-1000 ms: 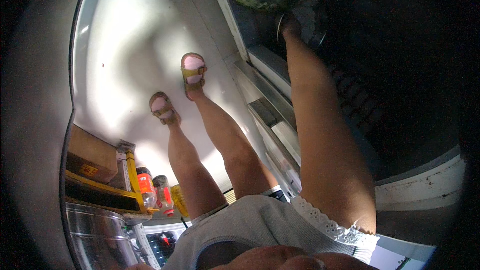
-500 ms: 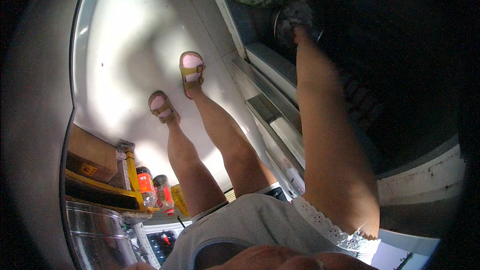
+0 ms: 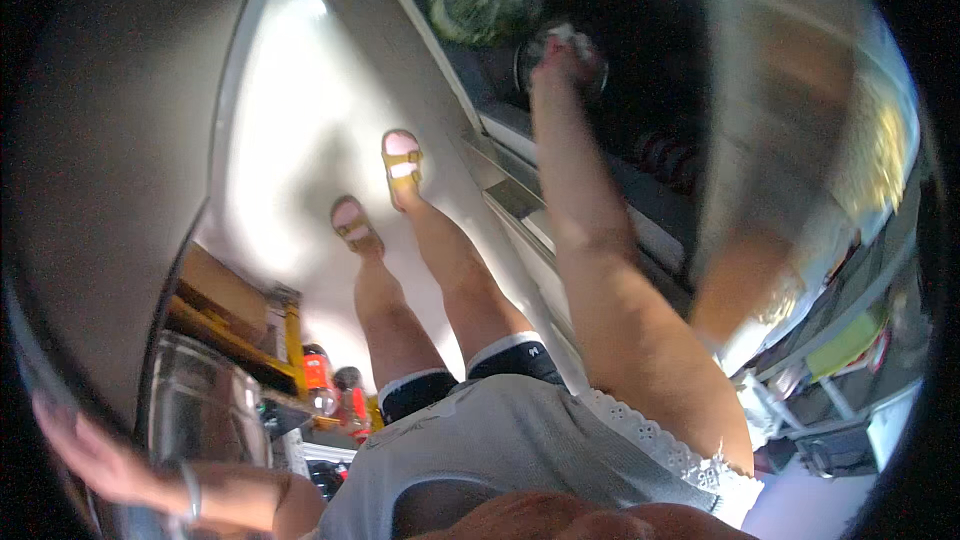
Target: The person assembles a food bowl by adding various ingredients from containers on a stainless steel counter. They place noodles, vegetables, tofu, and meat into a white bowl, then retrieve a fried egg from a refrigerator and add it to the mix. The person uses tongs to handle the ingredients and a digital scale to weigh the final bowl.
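My right hand (image 3: 572, 62) reaches into a dark recess, closed at a round-rimmed, shiny container (image 3: 603, 68). Something pale and crumpled shows by the fingers, and what they grip is blurred. Just beyond lies a bundle of green leafy vegetables (image 3: 470, 8) in clear plastic wrap. On the far left, my left hand (image 3: 92, 452) is raised beside a large smooth grey panel (image 3: 110, 160). Its fingers look stretched out and hold nothing visible, though motion smears them.
A metal-railed sill (image 3: 515, 198) edges the recess. My sandalled feet stand on a pale floor (image 3: 290, 100). Lower left are a yellow-edged shelf (image 3: 230, 338) with a cardboard box (image 3: 222, 290), red-labelled bottles (image 3: 318, 376) and a shiny metal drum (image 3: 195, 390). Blurred reflections fill the right.
My left hand and forearm have come into view at the lower left. The view has swung, and a blurred, reflective surface now shows on the right. My right hand stays at the round-rimmed container.
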Demonstrator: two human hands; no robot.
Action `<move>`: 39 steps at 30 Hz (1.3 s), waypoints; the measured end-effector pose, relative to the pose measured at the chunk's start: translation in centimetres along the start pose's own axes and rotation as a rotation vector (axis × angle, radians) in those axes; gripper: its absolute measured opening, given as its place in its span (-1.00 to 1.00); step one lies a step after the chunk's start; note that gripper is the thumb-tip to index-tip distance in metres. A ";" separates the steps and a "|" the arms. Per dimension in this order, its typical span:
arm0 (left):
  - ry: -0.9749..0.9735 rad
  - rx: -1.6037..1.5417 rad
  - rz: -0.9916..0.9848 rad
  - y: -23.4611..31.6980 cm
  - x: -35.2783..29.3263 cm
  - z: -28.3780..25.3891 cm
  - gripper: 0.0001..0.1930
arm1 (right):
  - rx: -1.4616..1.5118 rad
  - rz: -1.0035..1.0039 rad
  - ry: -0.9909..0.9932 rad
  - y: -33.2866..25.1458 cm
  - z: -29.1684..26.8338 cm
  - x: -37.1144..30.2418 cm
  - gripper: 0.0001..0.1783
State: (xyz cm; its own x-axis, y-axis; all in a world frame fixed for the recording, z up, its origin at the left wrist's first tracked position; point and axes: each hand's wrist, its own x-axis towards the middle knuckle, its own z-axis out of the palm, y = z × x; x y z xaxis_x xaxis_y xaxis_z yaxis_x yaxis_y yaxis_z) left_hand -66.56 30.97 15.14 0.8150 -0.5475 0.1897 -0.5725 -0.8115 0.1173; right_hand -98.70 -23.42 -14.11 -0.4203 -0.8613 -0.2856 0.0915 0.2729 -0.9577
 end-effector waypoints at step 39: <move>-0.605 -0.286 0.276 40.7 -21.3 0.3 -0.23 | 0.345 -0.159 -0.842 -59.7 -58.2 -10.2 -0.72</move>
State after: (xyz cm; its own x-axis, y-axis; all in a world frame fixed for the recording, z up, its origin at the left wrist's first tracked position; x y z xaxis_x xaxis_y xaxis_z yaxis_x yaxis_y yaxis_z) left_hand -107.19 9.54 15.63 0.4967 -0.8091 -0.3140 -0.6981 -0.5874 0.4095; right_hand -152.37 -6.00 48.08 0.3318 -0.9421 0.0480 0.4096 0.0981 -0.9070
